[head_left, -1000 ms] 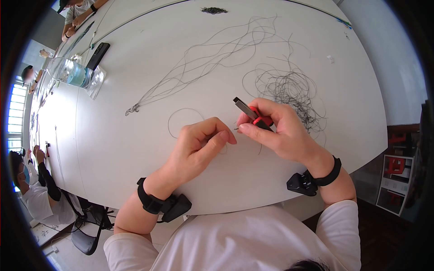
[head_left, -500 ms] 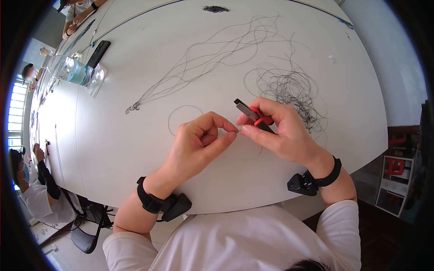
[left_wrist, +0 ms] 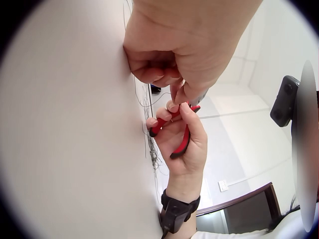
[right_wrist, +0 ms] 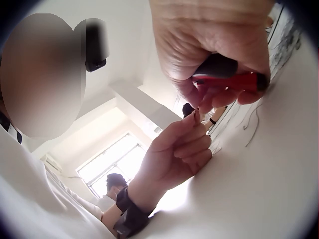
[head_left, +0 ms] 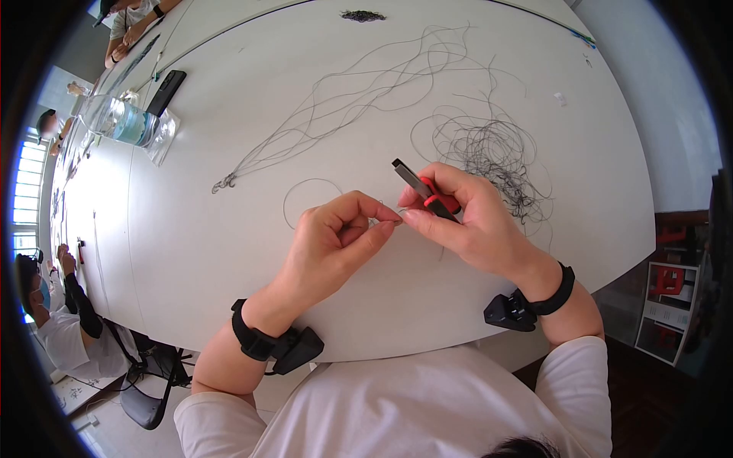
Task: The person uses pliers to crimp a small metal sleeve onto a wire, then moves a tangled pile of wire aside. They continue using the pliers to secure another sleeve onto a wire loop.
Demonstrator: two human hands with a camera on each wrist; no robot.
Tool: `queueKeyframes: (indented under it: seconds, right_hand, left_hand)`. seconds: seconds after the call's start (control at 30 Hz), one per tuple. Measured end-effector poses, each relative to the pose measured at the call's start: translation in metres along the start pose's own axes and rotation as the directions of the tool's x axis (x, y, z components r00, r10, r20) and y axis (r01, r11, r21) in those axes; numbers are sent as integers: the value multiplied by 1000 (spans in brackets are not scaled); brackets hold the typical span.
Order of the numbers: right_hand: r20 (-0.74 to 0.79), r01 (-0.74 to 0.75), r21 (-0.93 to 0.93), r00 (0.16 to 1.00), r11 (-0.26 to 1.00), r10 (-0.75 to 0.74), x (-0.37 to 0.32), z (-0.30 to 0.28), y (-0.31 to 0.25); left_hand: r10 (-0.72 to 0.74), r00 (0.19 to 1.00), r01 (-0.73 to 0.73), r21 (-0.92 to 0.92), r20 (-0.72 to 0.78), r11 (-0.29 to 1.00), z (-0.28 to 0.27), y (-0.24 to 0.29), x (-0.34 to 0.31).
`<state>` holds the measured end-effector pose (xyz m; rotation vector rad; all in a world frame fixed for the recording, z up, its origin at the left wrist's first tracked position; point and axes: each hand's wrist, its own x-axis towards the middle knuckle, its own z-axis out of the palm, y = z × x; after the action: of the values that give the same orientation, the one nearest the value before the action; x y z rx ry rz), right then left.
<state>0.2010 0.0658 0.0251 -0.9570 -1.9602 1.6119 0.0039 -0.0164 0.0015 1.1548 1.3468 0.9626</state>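
Note:
My right hand (head_left: 481,225) grips a pair of pliers (head_left: 414,180) with red and black handles, jaws pointing away to the upper left. The handles (left_wrist: 185,142) lie across the palm in the left wrist view. My left hand (head_left: 332,240) pinches the end of a thin grey line between thumb and forefinger, its other fingers curled. Both hands' fingertips almost meet above the table, at a tiny thing whose kind I cannot tell. A loop of thin line (head_left: 286,200) lies just beyond the left hand.
A dense tangle of thin line (head_left: 489,149) lies beyond the right hand. Long strands (head_left: 311,122) spread over the white table (head_left: 183,259), gathered at a small curled bunch (head_left: 224,183). A dark pile (head_left: 363,16), a clear plastic container (head_left: 118,120) and a black case (head_left: 166,93) stand farther off. Other people sit leftward.
My left hand's thumb and forefinger have closed together and come to the right hand's fingertips. The pliers have tilted slightly and shifted a little up and left.

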Motion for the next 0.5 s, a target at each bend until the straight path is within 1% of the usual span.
queueKeyframes:
  seconds: [0.07,0.2,0.3,0.5]
  right_hand:
    - [26,-60,10,998,998,60,0,-2,-4]
    - [19,-60,26,998,998,59,0,-1,-2]
    - [13,-52,22,999,998,52,0,0,-1]
    - [13,11,22,1000,1000,-12,-2,0,3]
  left_hand:
    - [-5,1000,5,-36,4,999,0,-3,0]
    - [18,1000,-18,-39,8,999,0,-4,1]
    - [15,1000,-15,-35,15,999,0,-4,1]
    - [-4,1000,4,2,27,1000,0,-1,0]
